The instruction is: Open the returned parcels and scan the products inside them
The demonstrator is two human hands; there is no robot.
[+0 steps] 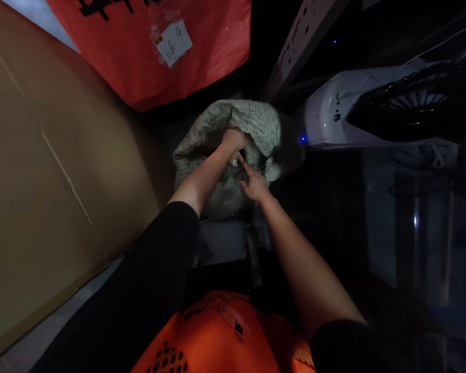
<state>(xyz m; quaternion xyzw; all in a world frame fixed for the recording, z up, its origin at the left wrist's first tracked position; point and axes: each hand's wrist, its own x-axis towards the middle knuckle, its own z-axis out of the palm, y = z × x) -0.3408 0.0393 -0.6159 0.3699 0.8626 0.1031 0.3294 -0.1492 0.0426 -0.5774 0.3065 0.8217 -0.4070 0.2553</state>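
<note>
A grey-green woven sack (264,122) stands with its mouth open and its rim folded outward. My left hand (235,139) reaches into the opening, and its fingers are hidden by the rim and the dark. My right hand (256,185) is at the near right side of the mouth, with thumb and fingers apart and nothing visible in it. Between the two hands, a small pale thing (236,161) shows inside the sack, too dim to name.
A large cardboard box (62,171) fills the left side. Behind the sack hangs a red bag (209,46) with a paper label (174,43). To the right are a perforated metal post (295,44) and a white appliance (334,111) with a black fan-like grille (415,103). Lighting is dim.
</note>
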